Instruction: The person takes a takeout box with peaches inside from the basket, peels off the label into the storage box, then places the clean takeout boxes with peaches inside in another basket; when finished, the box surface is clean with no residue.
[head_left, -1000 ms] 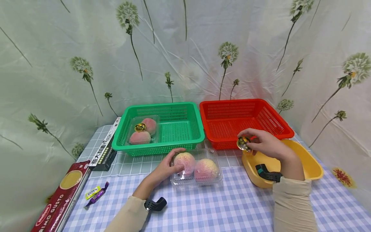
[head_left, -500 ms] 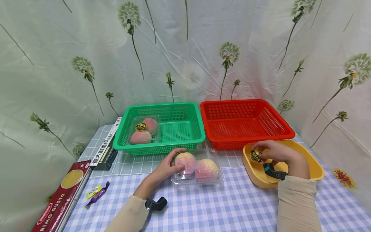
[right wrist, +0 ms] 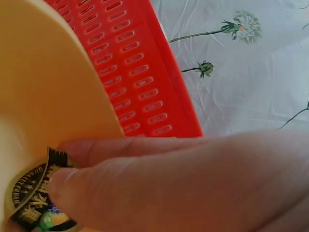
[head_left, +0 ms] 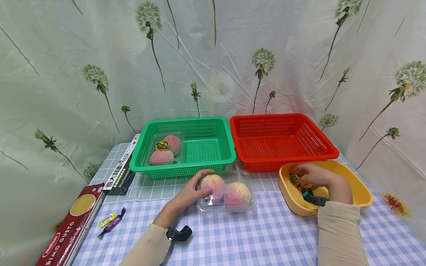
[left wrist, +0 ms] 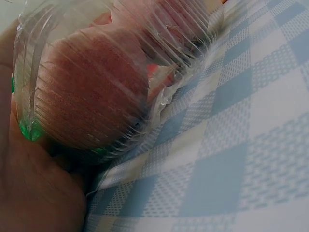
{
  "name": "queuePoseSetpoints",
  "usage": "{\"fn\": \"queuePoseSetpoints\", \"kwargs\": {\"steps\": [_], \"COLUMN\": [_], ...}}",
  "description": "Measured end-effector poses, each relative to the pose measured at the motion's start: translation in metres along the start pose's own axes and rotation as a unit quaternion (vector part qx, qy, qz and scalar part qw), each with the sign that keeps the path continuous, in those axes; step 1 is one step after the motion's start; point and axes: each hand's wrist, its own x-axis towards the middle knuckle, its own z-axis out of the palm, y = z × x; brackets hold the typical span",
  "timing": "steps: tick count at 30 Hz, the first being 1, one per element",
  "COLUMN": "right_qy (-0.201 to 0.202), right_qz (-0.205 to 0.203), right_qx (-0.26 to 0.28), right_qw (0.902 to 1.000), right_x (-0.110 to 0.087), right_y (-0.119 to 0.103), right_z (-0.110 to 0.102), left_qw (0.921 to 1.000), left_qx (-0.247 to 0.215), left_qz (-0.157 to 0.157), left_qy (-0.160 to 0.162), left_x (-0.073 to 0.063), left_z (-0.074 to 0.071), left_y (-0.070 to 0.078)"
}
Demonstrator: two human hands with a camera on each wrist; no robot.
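In the yellow basin [head_left: 352,181] on the right, my right hand [head_left: 316,175] pinches a round black-and-gold sticker [head_left: 294,179]. The right wrist view shows the thumb over the printed face of the sticker [right wrist: 34,198], low beside the basin's wall. My left hand [head_left: 194,190] grips the left end of a clear plastic clamshell box [head_left: 251,201] on the table, thumb on its near side. Inside the box lie two pink-yellow peaches [head_left: 237,194]. Up close in the left wrist view, a peach [left wrist: 91,87] shows through the ribbed plastic, with the palm beside it.
Behind the left hand stands a green basket [head_left: 206,151] holding a boxed pair of peaches [head_left: 162,157] with a similar sticker. A red basket [head_left: 276,146] stands beside it. At left lie two pasta boxes [head_left: 80,218] and two small wrapped sweets [head_left: 112,223].
My right hand has moved from the red basket's front corner right and down into the yellow basin, carrying the sticker. The left hand stays on the clamshell box.
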Motion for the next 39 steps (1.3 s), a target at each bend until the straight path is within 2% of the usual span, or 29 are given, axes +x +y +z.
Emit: {"fn": "queuePoseSetpoints", "kwargs": {"steps": [5,8,11,16,20,23,28,29,31,32,34,36,39], "right_qy": [0.005,0.020,0.048,0.080,0.116,0.198,0.349,0.367,0.386,0.388,0.378,0.355,0.326], "right_qz": [-0.007,-0.029,-0.057,-0.059,-0.060,-0.072,-0.091,-0.093,-0.084,-0.074,-0.043,-0.008,0.022], "right_qx": [-0.029,-0.052,-0.081,-0.088,-0.084,-0.107,-0.117,-0.115,-0.114,-0.115,-0.112,-0.106,-0.081], "right_qw": [0.9995,0.9980,0.9939,0.9912,0.9878,0.9717,0.9254,0.9183,0.9117,0.9114,0.9179,0.9286,0.9416], "right_x": [0.001,-0.001,-0.003,-0.007,-0.010,-0.011,-0.010,-0.009,-0.008,-0.007,-0.006,-0.006,-0.004], "right_y": [0.003,0.004,0.001,-0.014,-0.026,-0.030,-0.022,-0.018,-0.011,-0.007,0.000,0.007,0.014], "right_z": [-0.002,-0.003,-0.004,-0.007,-0.012,-0.016,-0.020,-0.021,-0.022,-0.023,-0.024,-0.024,-0.023], "left_qw": [0.9998,0.9988,0.9984,0.9983,0.9969,0.9956,0.9903,0.9887,0.9856,0.9836,0.9792,0.9741,0.9693], "left_qx": [0.009,0.025,0.030,0.034,0.029,0.010,-0.036,-0.045,-0.065,-0.077,-0.098,-0.119,-0.135], "left_qz": [0.018,0.043,0.045,-0.019,-0.063,-0.088,-0.122,-0.127,-0.132,-0.133,-0.136,-0.139,-0.141], "left_qy": [0.001,-0.001,-0.017,-0.043,-0.037,-0.031,-0.056,-0.065,-0.083,-0.093,-0.115,-0.133,-0.149], "left_x": [0.002,0.003,0.003,-0.002,-0.003,-0.003,-0.003,-0.003,-0.003,-0.003,-0.004,-0.004,-0.006], "left_z": [-0.001,-0.002,-0.005,-0.010,-0.008,-0.007,-0.008,-0.008,-0.009,-0.010,-0.011,-0.012,-0.012], "left_y": [0.002,0.006,0.013,0.026,0.029,0.030,0.028,0.027,0.026,0.025,0.024,0.023,0.023]}}
